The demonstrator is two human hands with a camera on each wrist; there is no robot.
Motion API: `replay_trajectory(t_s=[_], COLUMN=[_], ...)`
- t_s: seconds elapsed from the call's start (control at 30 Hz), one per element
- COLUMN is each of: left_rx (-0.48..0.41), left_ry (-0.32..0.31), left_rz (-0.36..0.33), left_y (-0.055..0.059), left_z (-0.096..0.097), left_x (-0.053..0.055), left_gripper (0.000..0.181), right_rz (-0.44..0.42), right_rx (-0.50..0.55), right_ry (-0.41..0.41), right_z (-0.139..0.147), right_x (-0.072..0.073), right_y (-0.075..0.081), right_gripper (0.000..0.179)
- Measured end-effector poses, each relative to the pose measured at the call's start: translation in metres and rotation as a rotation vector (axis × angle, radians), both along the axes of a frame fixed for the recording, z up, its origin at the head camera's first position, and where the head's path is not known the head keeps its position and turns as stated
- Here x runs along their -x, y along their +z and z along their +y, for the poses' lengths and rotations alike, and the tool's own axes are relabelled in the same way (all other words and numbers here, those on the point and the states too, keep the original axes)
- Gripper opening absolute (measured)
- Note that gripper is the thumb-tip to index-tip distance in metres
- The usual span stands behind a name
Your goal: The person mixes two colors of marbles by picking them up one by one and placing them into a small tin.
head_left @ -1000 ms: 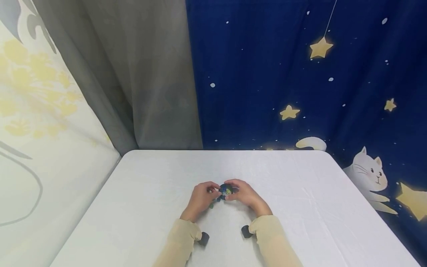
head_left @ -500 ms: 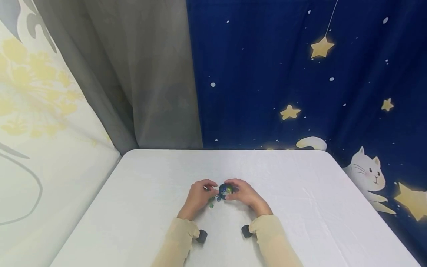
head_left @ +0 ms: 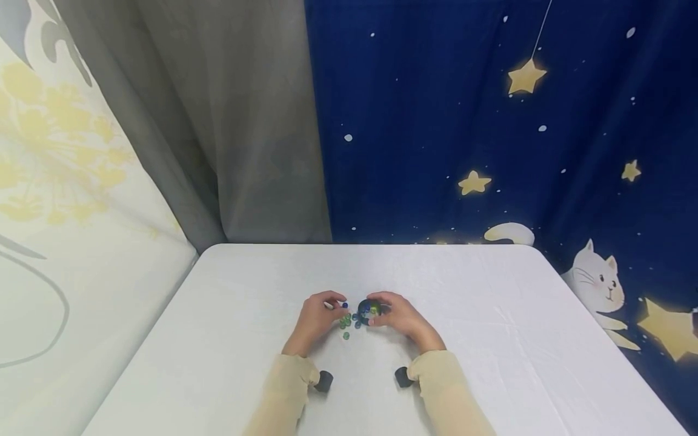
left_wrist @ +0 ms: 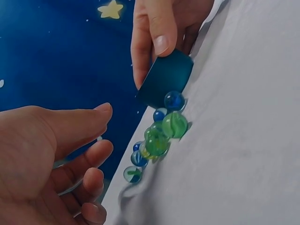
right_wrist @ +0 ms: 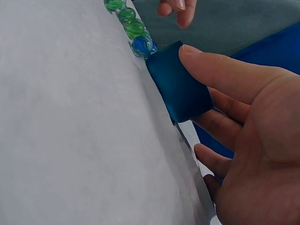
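My right hand [head_left: 400, 313] grips a small teal cup [right_wrist: 180, 84] between thumb and fingers. The cup stands on the white table, and blue and green marbles show through its mouth in the head view. To its left lies a loose group of glass marbles, among them a green marble [left_wrist: 174, 124] and a blue marble [left_wrist: 174, 100] close to the cup's side. My left hand [head_left: 319, 316] is just left of the marbles, its fingers loosely bent and apart from the thumb. Nothing shows between them in the left wrist view.
The white table [head_left: 245, 284] spreads around both hands. Behind it hang a grey curtain [head_left: 262, 121] and a dark blue curtain [head_left: 414, 121] with stars. A pale patterned cloth [head_left: 82, 272] hangs along the left side.
My left hand has moved left, away from the cup, uncovering several green and blue marbles on the table. My right hand and the cup have stayed almost in place.
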State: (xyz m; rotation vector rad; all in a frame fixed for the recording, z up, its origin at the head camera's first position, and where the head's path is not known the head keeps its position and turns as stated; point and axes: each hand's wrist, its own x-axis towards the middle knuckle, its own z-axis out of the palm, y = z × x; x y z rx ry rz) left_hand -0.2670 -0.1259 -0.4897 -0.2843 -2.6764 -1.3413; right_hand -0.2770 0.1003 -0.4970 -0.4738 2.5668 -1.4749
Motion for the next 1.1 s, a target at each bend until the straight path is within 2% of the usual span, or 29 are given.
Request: replay_trajectory(t_s=[0.33, 0.67, 1.1], left_rx=[0.042, 0.083, 0.152], left_ry=[0.042, 0.049, 0.054], left_rz=[-0.096, -0.122, -0.106], left_y=[-0.0029, -0.0068, -0.0066], left_z=[-0.0080, -0.0103, -0.0101], left_x=[0.0015, 0.0008, -0.0020], left_gripper=[0.028, 0.030, 0.031], right_rz=[-0.009, -0.014, -0.021], right_rx=[0.007, 0.009, 0.011], right_ry=[-0.005, -0.005, -0.008], right_z=[-0.0002, 0.0003, -0.0003], right_x=[0.0010, 0.0007, 0.0008], right_y=[-0.0007, -0.0002, 0.0012], right_gripper=[0.055, 0.055, 0.054])
